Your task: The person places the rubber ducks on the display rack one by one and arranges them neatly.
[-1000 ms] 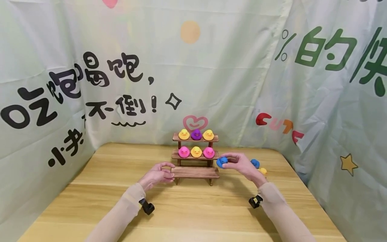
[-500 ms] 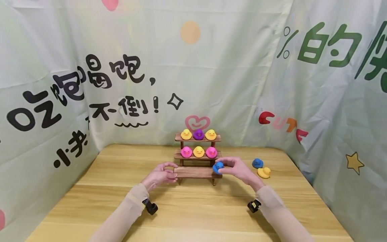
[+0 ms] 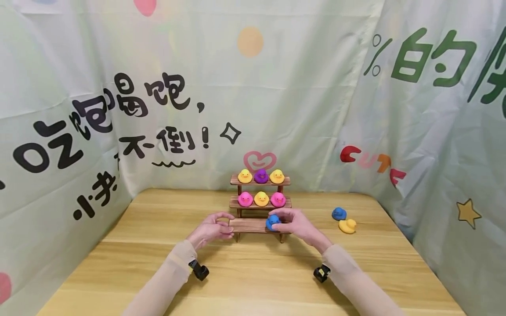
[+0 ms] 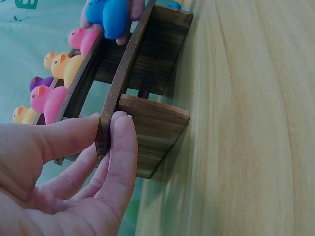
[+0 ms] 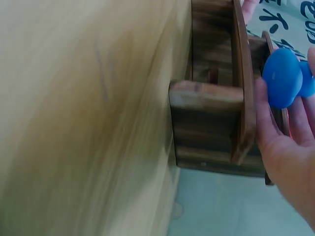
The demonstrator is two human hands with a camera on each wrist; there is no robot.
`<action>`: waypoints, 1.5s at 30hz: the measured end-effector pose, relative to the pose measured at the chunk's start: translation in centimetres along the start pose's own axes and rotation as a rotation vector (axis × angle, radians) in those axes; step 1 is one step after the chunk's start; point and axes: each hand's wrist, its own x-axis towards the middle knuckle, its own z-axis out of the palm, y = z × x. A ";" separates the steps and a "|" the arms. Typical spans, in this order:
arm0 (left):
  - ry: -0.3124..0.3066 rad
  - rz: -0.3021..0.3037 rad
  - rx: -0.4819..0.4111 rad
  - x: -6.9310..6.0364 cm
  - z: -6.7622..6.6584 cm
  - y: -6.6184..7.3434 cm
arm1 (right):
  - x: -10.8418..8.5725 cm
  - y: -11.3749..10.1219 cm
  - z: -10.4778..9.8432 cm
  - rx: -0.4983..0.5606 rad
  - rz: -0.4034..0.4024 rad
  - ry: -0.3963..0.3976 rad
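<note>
A three-tier wooden stand [image 3: 249, 225] stands on the table. My left hand [image 3: 211, 229] pinches the left end of its lowest shelf, thumb on top and fingers beneath, as the left wrist view shows. Between the thumb and fingers of my right hand [image 3: 298, 226] is a blue rubber duck [image 3: 272, 222], at the right part of the lowest shelf; whether it touches the board I cannot tell. On the middle shelf sit a pink duck [image 3: 245, 199], a yellow duck [image 3: 261, 199] and another pink duck [image 3: 278, 199]. The top shelf bears two yellow ducks with a purple duck [image 3: 261, 176] between them.
On the table to the right lie a second blue duck [image 3: 338, 213] and a yellow duck [image 3: 347, 226], close together. A printed cloth curtain [image 3: 300, 109] hangs behind the wooden table [image 3: 253, 276] and along both sides.
My right hand has carried the blue duck leftward and slightly down, from beside the stand to above the lowest shelf. The left hand keeps its pinch on the shelf end.
</note>
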 end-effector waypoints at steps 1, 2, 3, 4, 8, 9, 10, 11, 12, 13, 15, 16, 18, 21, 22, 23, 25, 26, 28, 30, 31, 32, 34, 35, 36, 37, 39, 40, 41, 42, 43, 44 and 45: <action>0.000 0.001 0.000 0.0 0.0 -0.1 | 0.1 0.0 0.3 0.004 0.000 -0.001; -0.002 0.001 -0.001 0.0 -0.1 -0.1 | 0.2 0.0 0.6 0.009 0.003 0.003; -0.004 0.003 -0.001 -0.1 -0.1 -0.1 | 0.3 -0.1 0.9 0.013 0.004 0.007; -0.007 0.006 0.000 -0.1 -0.1 -0.2 | 0.4 -0.1 1.2 0.015 0.002 0.012; -0.009 0.012 0.004 -0.3 0.0 -0.1 | 0.8 -0.2 2.0 0.038 0.001 0.041; -0.010 0.014 0.008 -0.4 0.0 -0.1 | 0.9 -0.3 2.2 0.047 0.001 0.047; -0.009 0.014 0.010 -0.4 0.0 0.0 | 1.0 -0.3 2.4 0.052 -0.002 0.053; -0.009 0.013 0.011 -0.4 0.0 0.0 | 1.1 -0.3 2.5 0.056 -0.001 0.057; -0.009 0.012 0.012 -0.4 0.0 -0.1 | 1.2 -0.3 2.7 0.061 -0.001 0.061; -0.009 0.010 0.012 -0.3 0.0 -0.1 | 1.3 -0.3 2.9 0.067 0.000 0.063; -0.012 0.013 0.014 -0.3 0.0 -0.2 | 1.5 -0.2 3.2 0.072 0.004 0.071; -0.012 0.013 0.013 -0.2 0.0 -0.3 | 1.6 -0.2 3.3 0.070 0.002 0.076; -0.009 0.012 0.014 -0.1 -0.1 -0.3 | 1.9 -0.2 3.6 0.069 0.002 0.084; 0.001 0.015 0.015 -0.1 -0.1 -0.4 | 2.2 -0.3 4.1 0.069 0.000 0.094; 0.003 0.012 0.012 -0.1 -0.2 -0.3 | 2.3 -0.4 4.3 0.065 0.000 0.100; 0.005 0.011 0.010 -0.1 -0.2 -0.3 | 2.4 -0.5 4.4 0.065 0.002 0.104; 0.005 0.012 0.007 -0.1 -0.2 -0.3 | 2.6 -0.6 4.8 0.057 0.000 0.114; 0.004 0.013 0.006 -0.1 -0.2 -0.3 | 2.8 -0.6 4.9 0.052 -0.001 0.119; -0.002 0.013 0.003 -0.1 -0.2 -0.3 | 3.0 -0.7 5.2 0.037 -0.010 0.126; -0.006 0.012 0.001 -0.1 -0.2 -0.2 | 3.2 -0.7 5.5 0.025 -0.014 0.126; -0.008 0.012 0.000 -0.1 -0.2 -0.2 | 3.3 -0.8 5.6 0.020 -0.014 0.123; -0.011 0.012 -0.001 -0.1 -0.2 -0.2 | 3.3 -0.8 5.7 0.013 -0.012 0.120; -0.017 0.011 -0.006 -0.1 -0.2 -0.1 | 3.3 -1.1 5.9 0.002 -0.006 0.112; -0.019 0.012 -0.007 -0.1 -0.2 -0.1 | 3.2 -1.4 6.0 -0.002 -0.003 0.109; -0.022 0.014 -0.007 -0.1 -0.2 -0.1 | 3.1 -1.8 6.1 -0.009 -0.006 0.108; -0.023 0.015 -0.009 -0.1 -0.2 -0.1 | 3.0 -2.2 6.2 -0.016 -0.007 0.108; -0.023 0.016 -0.010 -0.1 -0.2 -0.1 | 2.7 -3.0 6.4 -0.022 -0.013 0.106; -0.023 0.016 -0.010 0.0 -0.2 -0.1 | 2.5 -3.4 6.5 -0.027 -0.017 0.106; -0.020 0.014 -0.010 0.0 -0.2 -0.1 | 2.4 -3.7 6.6 -0.031 -0.022 0.106; -0.020 0.012 -0.010 0.0 -0.2 -0.1 | 2.3 -3.9 6.6 -0.033 -0.025 0.105; -0.018 0.009 -0.011 0.0 -0.2 -0.1 | 2.3 -4.0 6.7 -0.035 -0.023 0.103; -0.019 0.011 -0.009 0.1 -0.2 -0.2 | 2.3 -4.0 6.8 -0.037 -0.024 0.102; -0.017 0.010 -0.009 0.1 -0.2 -0.2 | 2.3 -4.1 6.8 -0.040 -0.024 0.102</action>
